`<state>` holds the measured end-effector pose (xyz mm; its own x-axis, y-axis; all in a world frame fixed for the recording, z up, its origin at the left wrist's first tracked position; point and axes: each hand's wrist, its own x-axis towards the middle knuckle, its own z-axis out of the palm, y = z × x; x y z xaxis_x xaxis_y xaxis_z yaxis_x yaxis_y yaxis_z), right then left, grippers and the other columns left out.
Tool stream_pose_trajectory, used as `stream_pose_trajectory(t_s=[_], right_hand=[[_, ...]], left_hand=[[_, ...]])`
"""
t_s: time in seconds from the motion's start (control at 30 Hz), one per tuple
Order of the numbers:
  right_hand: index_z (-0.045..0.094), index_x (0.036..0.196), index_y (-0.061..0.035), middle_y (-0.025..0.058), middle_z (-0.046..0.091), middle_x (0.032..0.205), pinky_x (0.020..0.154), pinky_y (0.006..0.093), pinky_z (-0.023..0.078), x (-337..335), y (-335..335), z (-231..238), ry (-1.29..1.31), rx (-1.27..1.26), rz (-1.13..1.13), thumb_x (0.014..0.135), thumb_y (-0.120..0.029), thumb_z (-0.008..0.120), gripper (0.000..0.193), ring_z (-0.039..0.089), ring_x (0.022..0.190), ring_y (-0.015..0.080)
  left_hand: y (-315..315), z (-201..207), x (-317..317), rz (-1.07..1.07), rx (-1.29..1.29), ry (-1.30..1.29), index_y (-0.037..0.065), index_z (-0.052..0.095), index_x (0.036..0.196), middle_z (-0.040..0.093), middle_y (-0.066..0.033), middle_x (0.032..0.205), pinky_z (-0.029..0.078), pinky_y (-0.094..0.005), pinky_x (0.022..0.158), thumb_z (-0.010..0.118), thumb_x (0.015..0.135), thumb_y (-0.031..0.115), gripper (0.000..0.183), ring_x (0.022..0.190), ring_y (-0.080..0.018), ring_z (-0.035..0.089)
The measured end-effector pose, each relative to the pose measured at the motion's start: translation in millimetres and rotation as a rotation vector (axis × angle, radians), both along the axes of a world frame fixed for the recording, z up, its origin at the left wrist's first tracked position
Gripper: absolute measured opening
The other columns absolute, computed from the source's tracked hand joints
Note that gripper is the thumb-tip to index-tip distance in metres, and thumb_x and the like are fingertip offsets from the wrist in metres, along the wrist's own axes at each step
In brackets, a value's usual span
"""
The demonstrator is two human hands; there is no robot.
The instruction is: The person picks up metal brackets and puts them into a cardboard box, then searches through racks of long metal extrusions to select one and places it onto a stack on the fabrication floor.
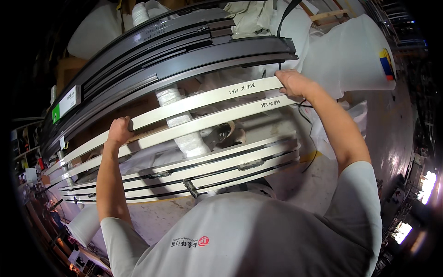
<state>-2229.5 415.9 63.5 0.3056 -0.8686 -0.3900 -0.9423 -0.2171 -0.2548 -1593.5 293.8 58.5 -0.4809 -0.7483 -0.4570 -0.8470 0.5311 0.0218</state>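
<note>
My left hand [120, 131] is closed round a long cream-white metal profile [198, 101], towards its left part. My right hand [294, 83] grips the right end of the same profile, fingers wrapped over its far edge. Handwritten marks run along its face near that end. Just nearer to me lies a second cream-white profile [226, 118], roughly parallel, its right end close below my right hand. A support bar wrapped in clear plastic film [190, 138] passes beneath both. My left fingertips are partly hidden behind the held profile.
Dark grey profiles [249, 50] lie stacked on the far side, with a green-and-white label [67, 104] at their left. Several cream profiles with black strips [217, 171] lie close to my body. White foam sheeting [346, 55] stands at the far right. A thin black cable [315, 154] hangs towards the floor.
</note>
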Motion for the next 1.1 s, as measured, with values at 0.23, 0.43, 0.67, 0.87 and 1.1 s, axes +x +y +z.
stream_pose_trajectory(t_s=[0.23,0.43,0.67,0.87,1.1], right_hand=[[0.053,0.108,0.0005,0.0197,0.062,0.110,0.095,0.0466,0.045,-1.1,0.2,4.4,0.010,-0.010,-0.017,0.074,-0.010,0.077,0.043,0.057,0.108,0.0419],[0.055,0.121,-0.0030,0.0135,0.060,0.113,0.101,0.0438,0.040,21.4,43.2,26.3,-0.075,-0.541,0.007,0.069,-0.017,0.080,0.060,0.054,0.113,0.0337],[0.057,0.119,-0.0031,0.0135,0.058,0.112,0.099,0.0440,0.041,22.9,95.9,-9.9,-0.029,-0.396,-0.099,0.069,-0.008,0.075,0.053,0.052,0.111,0.0328],[0.056,0.115,-0.0028,0.0147,0.057,0.111,0.099,0.0456,0.040,20.1,80.0,22.2,-0.125,-0.410,-0.101,0.068,-0.004,0.073,0.051,0.051,0.112,0.0345],[0.052,0.127,-0.0017,0.0235,0.051,0.128,0.104,0.0495,0.037,10.3,46.7,48.7,-0.162,-0.324,-0.091,0.072,0.001,0.067,0.057,0.045,0.120,0.0453]], left_hand=[[4.4,0.7,-5.6,0.042,-0.033,-0.039,0.001,0.061,0.096,0.066,-0.0221,0.096,0.053,-0.0471,0.083,0.082,0.061,0.016,0.043,0.093,-0.0405,0.064],[23.8,7.2,-2.6,-0.107,-0.264,0.151,-0.002,0.055,0.118,0.061,-0.0219,0.109,0.050,-0.0460,0.088,0.082,0.059,0.016,0.067,0.106,-0.0412,0.056],[100.3,16.6,-41.0,-0.204,-0.194,0.244,-0.004,0.055,0.118,0.060,-0.0189,0.100,0.050,-0.0442,0.085,0.081,0.064,0.016,0.064,0.095,-0.0357,0.058],[95.2,0.1,-20.2,-0.095,-0.176,0.139,-0.004,0.055,0.119,0.062,-0.0200,0.102,0.050,-0.0432,0.089,0.079,0.066,0.011,0.060,0.099,-0.0364,0.059],[76.2,20.1,39.6,0.209,-0.127,0.052,0.003,0.065,0.089,0.067,-0.0195,0.087,0.052,-0.0479,0.072,0.077,0.071,0.016,0.025,0.083,-0.0388,0.064]])
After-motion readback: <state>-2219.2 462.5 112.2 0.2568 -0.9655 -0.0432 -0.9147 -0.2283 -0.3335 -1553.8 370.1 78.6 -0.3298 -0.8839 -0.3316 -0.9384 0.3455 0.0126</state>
